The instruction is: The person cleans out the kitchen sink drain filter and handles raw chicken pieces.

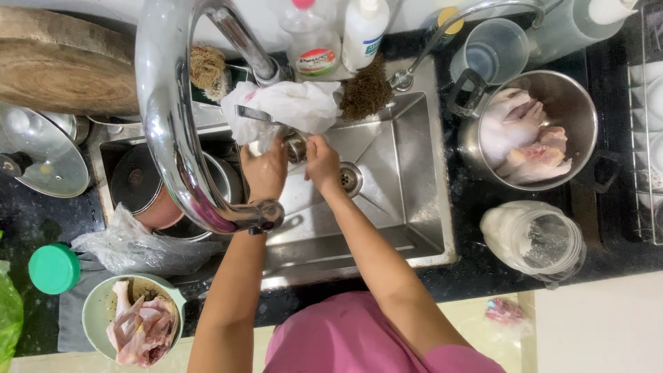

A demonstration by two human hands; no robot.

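At eight o'clock a pale green bowl holds raw chicken; at centre, over the steel sink, the left hand and right hand sit close together, both clasping a small metal cup; at two o'clock a steel pot holds more chicken.

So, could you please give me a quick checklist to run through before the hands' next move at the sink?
1. Left hand and right hand over the sink: ok.
2. Small metal cup held between both hands: ok.
3. Drain uncovered: ok.
4. Water running from the faucet: cannot tell.
5. Steel pot with raw chicken standing clear of the sink: ok.
6. Green bowl set back from the counter edge: not ok.
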